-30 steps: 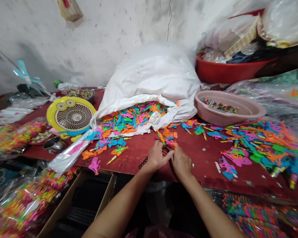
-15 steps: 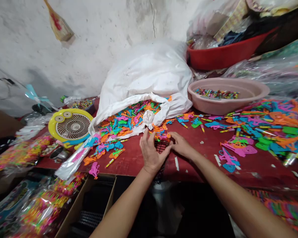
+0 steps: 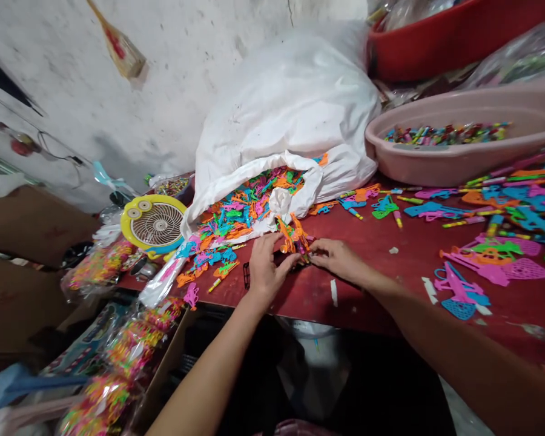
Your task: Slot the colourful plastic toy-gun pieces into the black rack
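- Two hands, the left hand (image 3: 266,269) and the right hand (image 3: 340,257), meet near the front edge of a red tabletop (image 3: 300,306).
- Left hand: curled inward, fingers bent over a dark mesh strip (image 3: 246,275), whose far end sticks out past the hand. Its grip on the strip cannot be told, as the fingers hide the contact.
- Right hand: not spread, fingers stretched forward and drawn together, tips at the base of a bunch of orange and pink plastic pieces (image 3: 293,237). Whether they pinch anything is hidden.
- Arms: the left forearm rises from the lower edge of the view, and the right forearm reaches in low from the lower right, both angled toward the middle.
- Bunch: it stands between the hands, just in front of the open mouth of a white sack (image 3: 290,103), which spills more colored pieces (image 3: 249,206).
- Step in hand: it looks like close handwork on the bunch at the dark strip.
- Next move: working such small, tangled pieces calls for careful fingertip control.
- Nearby: a pink basin (image 3: 418,163) of small colored sticks sits to the right.
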Motion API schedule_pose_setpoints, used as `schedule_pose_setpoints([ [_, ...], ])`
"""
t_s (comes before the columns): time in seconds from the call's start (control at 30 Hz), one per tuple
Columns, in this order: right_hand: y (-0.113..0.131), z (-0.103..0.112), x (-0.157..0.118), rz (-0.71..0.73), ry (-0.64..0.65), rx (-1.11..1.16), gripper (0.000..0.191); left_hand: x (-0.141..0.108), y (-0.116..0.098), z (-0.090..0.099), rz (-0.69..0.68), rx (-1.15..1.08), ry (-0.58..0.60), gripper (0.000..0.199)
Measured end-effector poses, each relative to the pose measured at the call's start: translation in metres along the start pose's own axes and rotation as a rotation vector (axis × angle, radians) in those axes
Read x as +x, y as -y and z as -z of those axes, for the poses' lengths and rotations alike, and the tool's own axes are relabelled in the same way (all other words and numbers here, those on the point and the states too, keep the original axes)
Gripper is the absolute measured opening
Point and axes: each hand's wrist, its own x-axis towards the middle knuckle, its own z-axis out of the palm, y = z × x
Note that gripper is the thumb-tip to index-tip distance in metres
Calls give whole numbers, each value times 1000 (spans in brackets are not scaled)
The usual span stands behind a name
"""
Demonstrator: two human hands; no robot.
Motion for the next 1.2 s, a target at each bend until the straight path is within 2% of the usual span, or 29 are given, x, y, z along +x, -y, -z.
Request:
schedule_pose_setpoints([
  [0.07,-1,0,0,5,10,-2,20,-6,-1,-4,78,23,-71,41],
  [0.17,-1,1,0,20,17,-4,19,-15,-7,-13,183,22,-109,30],
  [0.27,-2,2,-2,42,12,-9,18,-21,-16,-20,194,36,-83,31],
  [0.4,-4,0,-3,71,-4,-17,18,-25,-24,-25,215,4,-37,18],
  [0.5,-7,-2,-3,85,-15,-22,17,-27,-25,-27,251,-29,-18,17],
  [0.63,-7,-2,-3,86,-21,-1,17,-25,-27,-25,262,39,78,19],
  [0.83,-5,0,-3,91,-5,-4,15,-1,-28,-10,401,227,333,28],
  [0.93,-3,0,-4,92,-8,-19,16,9,-28,-6,399,253,435,32],
  [1.03,-2,1,-5,100,-2,-20,18,12,-29,-7,378,300,469,31],
  [1.2,-2,1,-5,133,3,-49,18,5,-30,-17,379,292,405,31],
])
